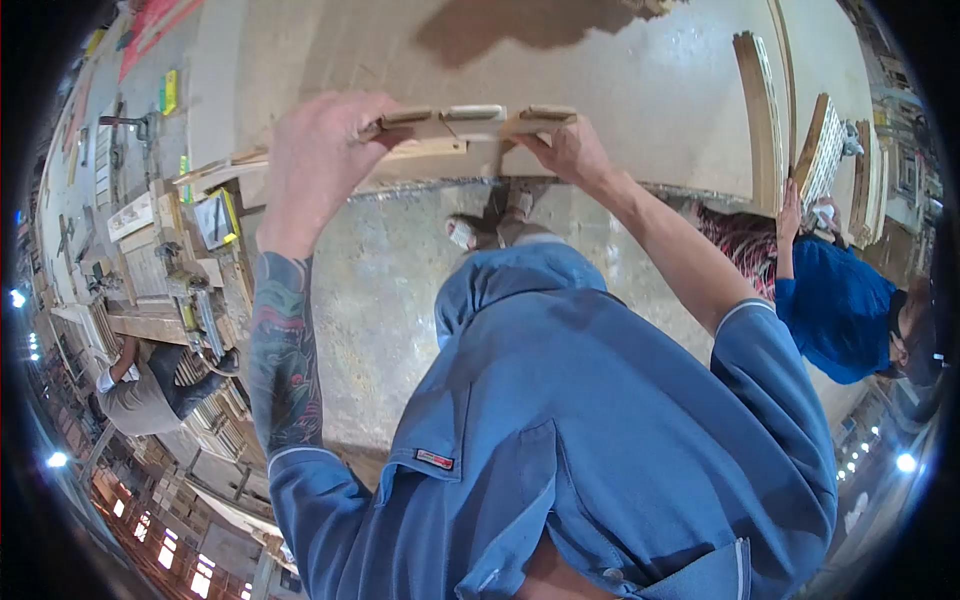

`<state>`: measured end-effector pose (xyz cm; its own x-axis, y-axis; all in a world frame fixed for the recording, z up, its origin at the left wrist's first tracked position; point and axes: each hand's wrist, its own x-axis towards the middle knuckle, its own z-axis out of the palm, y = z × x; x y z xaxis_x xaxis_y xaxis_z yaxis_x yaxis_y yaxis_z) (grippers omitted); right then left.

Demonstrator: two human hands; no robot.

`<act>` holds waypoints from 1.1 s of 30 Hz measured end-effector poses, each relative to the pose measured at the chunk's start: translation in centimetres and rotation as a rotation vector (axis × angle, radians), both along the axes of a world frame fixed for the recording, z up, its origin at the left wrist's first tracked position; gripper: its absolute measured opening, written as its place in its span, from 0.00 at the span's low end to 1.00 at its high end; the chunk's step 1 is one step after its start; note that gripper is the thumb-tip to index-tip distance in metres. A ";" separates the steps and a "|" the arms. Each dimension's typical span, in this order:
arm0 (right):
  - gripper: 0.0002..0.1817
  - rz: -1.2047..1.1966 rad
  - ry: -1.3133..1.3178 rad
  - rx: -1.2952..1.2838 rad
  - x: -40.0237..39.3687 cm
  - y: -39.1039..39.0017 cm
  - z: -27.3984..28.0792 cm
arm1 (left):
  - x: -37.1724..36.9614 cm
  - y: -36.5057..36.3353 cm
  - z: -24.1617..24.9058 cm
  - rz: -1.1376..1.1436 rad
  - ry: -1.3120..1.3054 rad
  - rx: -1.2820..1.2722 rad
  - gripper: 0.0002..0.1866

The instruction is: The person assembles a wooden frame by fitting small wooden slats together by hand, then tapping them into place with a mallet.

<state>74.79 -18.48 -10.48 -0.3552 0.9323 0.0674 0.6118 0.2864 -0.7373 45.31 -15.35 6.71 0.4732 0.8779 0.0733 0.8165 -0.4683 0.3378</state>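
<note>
My left hand (325, 150) is closed around the left end of a pale wooden piece (470, 129), thumb on the near side. My right hand (572, 155) pinches its right end. The piece spans between both hands above the near edge of the worktable (620, 110). Along its top show three short wooden sections with gaps between them; its full shape is hard to make out. Just behind and below it, a thin wooden strip (430, 150) lies along the table edge, partly hidden by my left hand.
Wooden boards (762, 120) stand stacked at the right of the table, near a co-worker in a dark blue top (840, 305). To the left, a hammer (125, 122), a yellow object (168, 92) and clamps lie on another bench. Another person (150, 395) works at lower left.
</note>
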 end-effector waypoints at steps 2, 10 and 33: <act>0.12 0.022 0.080 0.044 -0.3 0.4 0.3 | -0.3 -0.1 0.5 -0.014 -0.021 0.014 0.10; 0.14 -0.038 -0.241 0.002 -1.2 0.7 -3.1 | -6.7 0.3 3.0 0.078 0.173 -0.054 0.11; 0.31 -0.874 -0.363 -0.064 -11.3 49.9 -7.8 | -19.0 30.3 0.1 0.369 0.165 -0.025 0.20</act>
<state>63.45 31.39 -18.31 0.4808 0.8763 0.0295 0.7858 -0.4156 -0.4581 26.31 14.97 6.79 0.1293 0.9916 -0.0011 0.9724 -0.1266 0.1960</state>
